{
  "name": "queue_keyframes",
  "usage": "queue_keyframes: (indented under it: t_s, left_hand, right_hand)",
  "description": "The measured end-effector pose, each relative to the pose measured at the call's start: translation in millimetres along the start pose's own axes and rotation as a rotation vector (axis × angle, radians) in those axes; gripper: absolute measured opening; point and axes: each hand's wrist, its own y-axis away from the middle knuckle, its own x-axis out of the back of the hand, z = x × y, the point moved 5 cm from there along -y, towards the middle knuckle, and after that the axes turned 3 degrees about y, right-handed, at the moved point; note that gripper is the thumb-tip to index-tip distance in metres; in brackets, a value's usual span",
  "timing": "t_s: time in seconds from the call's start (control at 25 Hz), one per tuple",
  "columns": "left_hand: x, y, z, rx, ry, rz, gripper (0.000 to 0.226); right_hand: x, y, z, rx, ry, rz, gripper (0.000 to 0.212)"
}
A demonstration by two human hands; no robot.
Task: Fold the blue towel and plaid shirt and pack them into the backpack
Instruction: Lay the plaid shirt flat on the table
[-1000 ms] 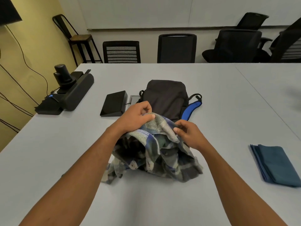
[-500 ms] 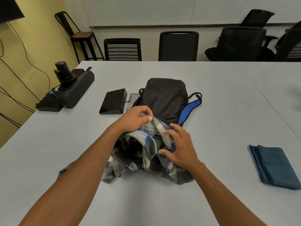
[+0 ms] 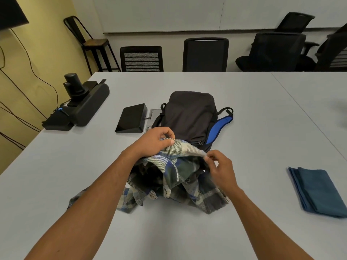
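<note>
blue towel (image 3: pixel 317 192) lies folded near right. i'd say the plaid shirt (image 3: pixel 174 177) remains unfolded: my left hand (image 3: pixel 155 141) and right hand (image 3: pixel 219 166) each pinch its raised edge, just near of the backpack (image 3: pixel 189 113). nothing packed yet.

I stand at a pale grey table (image 3: pixel 244 102); a seam (image 3: pixel 308 117) joins a 2nd table at 2 o'clock. At 12 o'clock, a white wall panel (image 3: pixel 169 14) sits behind black chairs (image 3: pixel 205 54). At 10 o'clock, a yellow wall (image 3: pixel 43 45) carries cables, with a metal stool (image 3: pixel 93 44) beside it.
</note>
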Motion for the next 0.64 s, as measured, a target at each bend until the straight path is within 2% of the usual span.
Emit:
queue_keyframes:
  t_s: [0.16, 0.28, 0.36, 0.48, 0.52, 0.64]
  left_hand:
    - [1.0, 0.0, -10.9, 0.015, -0.111, 0.041, 0.011]
    - [1.2, 0.2, -12.4, -0.047, -0.213, 0.136, 0.02]
    - [-6.7, 3.1, -4.3, -0.128, -0.185, 0.176, 0.026]
    - [-42.8, 5.5, 6.3, -0.196, -0.197, 0.051, 0.037]
    - [-53.0, 6.5, 6.3, -0.196, -0.207, 0.048, 0.034]
    - [-58.7, 6.2, 1.0, -0.211, -0.101, 0.185, 0.016]
  right_hand:
    - [6.8, -11.3, -17.3, -0.109, -0.167, 0.047, 0.008]
    - [6.9, -18.0, -32.7, -0.097, -0.191, 0.012, 0.009]
    - [4.0, -20.6, -44.2, -0.059, -0.178, -0.032, 0.009]
    - [-5.4, -23.6, -58.5, 0.04, -0.14, -0.102, 0.007]
    - [-8.5, -24.1, -60.7, 0.061, -0.133, -0.12, 0.007]
    - [-10.8, -23.5, -64.6, 0.084, -0.136, -0.147, 0.008]
